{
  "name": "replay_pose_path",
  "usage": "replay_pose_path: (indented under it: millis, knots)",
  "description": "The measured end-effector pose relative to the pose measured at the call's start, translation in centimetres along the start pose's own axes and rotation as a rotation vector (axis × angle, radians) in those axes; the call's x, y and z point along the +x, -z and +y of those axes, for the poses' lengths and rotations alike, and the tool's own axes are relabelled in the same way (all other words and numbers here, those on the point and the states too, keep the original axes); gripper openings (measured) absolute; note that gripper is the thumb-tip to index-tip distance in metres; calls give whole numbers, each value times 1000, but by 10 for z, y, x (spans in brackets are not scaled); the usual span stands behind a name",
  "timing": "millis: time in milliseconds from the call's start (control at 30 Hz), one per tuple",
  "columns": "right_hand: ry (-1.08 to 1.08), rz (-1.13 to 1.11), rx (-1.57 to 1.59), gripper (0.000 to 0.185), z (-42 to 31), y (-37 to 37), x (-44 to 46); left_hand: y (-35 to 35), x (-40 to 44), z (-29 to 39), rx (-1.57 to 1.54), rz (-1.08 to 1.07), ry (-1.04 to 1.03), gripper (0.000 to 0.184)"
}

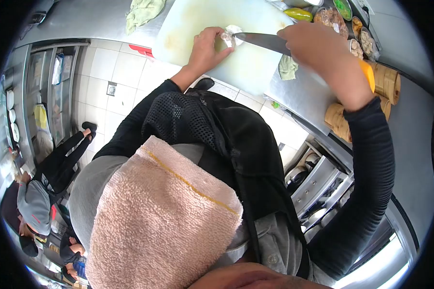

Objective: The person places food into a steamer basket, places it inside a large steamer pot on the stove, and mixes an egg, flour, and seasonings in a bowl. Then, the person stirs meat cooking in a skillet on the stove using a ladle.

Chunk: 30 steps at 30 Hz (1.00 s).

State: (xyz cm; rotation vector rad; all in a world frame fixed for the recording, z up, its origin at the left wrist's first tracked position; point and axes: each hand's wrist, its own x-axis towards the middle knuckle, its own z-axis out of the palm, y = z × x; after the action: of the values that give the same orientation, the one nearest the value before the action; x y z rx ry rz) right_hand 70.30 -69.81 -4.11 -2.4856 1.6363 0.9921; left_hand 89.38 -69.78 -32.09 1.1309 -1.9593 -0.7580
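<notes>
My right hand [318, 50] is closed around the handle of a large kitchen knife [264, 41]. Its blade points left, and the tip meets a small pale piece of food [228, 40] with brownish patches. Thumb and fingers of my left hand [207, 50] pinch that piece against the white cutting board [188, 21]. Just behind it lies another white bit [235, 30], partly hidden by the blade. I cannot make out what kind of food it is.
Green cloths lie at the board's far left [143, 13] and right [288, 67]. Bowls and bags of food [331, 21], a green-yellow vegetable [298, 14] and bamboo steamers [386, 84] stand at the right. Other people [36, 202] work at the far left.
</notes>
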Motion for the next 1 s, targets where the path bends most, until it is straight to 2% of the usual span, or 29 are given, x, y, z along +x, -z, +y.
replay_pose_path:
  millis: [200,267,367,400,567,667,767,800,867,967,1000]
  knots:
    - [-16,204,-4,32,-12,-13,-36,0,8,6,0,-25,86,79]
    - [-46,227,53,27,-12,-31,-45,3,9,7,-27,-72,162,83]
    - [-87,290,168,36,-18,-86,-54,12,15,10,-150,-141,223,88]
    - [-131,229,246,40,-24,-94,-58,16,21,11,-82,-214,172,85]
    - [-177,219,402,43,-47,-106,-77,32,49,15,224,-561,-59,65]
    - [-235,190,516,44,-45,-94,-106,29,57,7,250,-583,-27,57]
    - [-361,198,679,43,-30,-101,-128,31,55,1,278,-550,-18,59]
    - [-414,210,738,43,-28,-105,-133,27,52,-7,210,-493,-30,57]
    - [-355,427,725,44,-31,-139,-110,18,52,-26,74,-380,-72,57]
    - [-300,667,672,46,-45,-206,-33,39,57,1,-972,-519,698,52]
    - [-346,691,667,47,-57,-218,-7,41,54,7,-1110,-481,712,49]
